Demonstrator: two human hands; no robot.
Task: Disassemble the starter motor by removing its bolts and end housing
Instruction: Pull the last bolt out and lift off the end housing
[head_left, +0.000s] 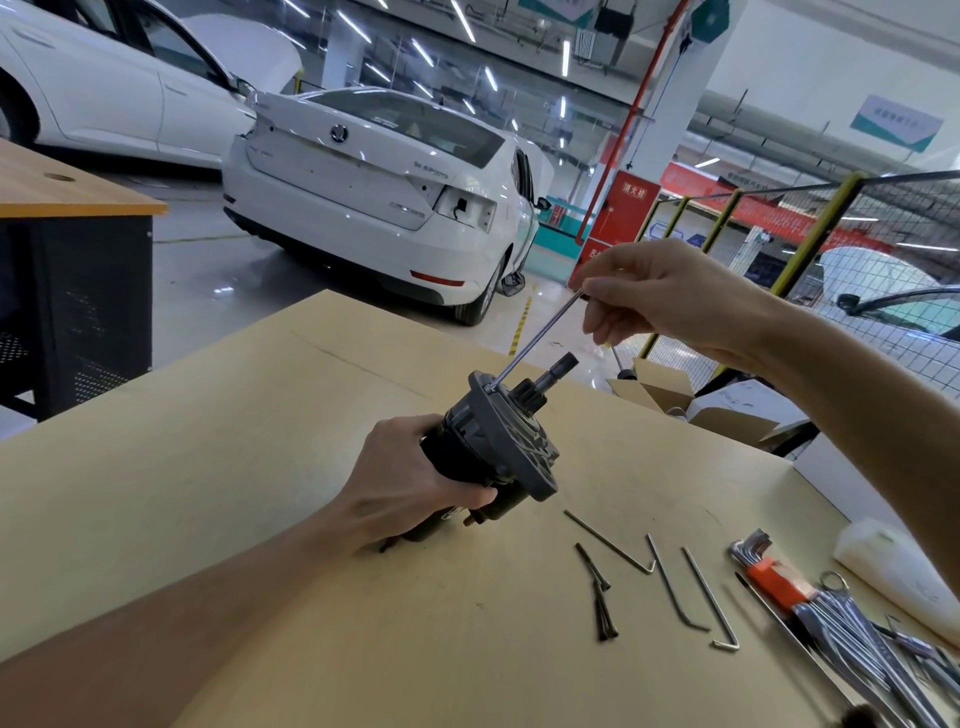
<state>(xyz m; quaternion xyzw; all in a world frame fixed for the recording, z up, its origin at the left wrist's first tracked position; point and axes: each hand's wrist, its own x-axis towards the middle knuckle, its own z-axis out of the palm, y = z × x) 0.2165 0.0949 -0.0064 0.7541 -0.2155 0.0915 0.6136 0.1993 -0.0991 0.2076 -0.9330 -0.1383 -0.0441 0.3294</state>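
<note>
Far left: wooden-topped bench (78, 192) with black perforated side; beyond it, glossy white car (374, 187). On pale, smooth tabletop (260, 467): left hand (415, 480) wrapped round dark cylindrical starter motor (493, 441), tilted, grey flanged end housing (519, 441) and stubby shaft pointing up and away. Slim silver hex key (535, 340) seated in flange, top pinched by right hand (660, 301) fingertips. Lying right of motor: long dark bolts (600, 592), three bent hex keys (685, 592), orange-clipped key set (763, 564), shiny wrenches (857, 639). Behind: open cardboard box (670, 395), wire-mesh fence (883, 249).
</note>
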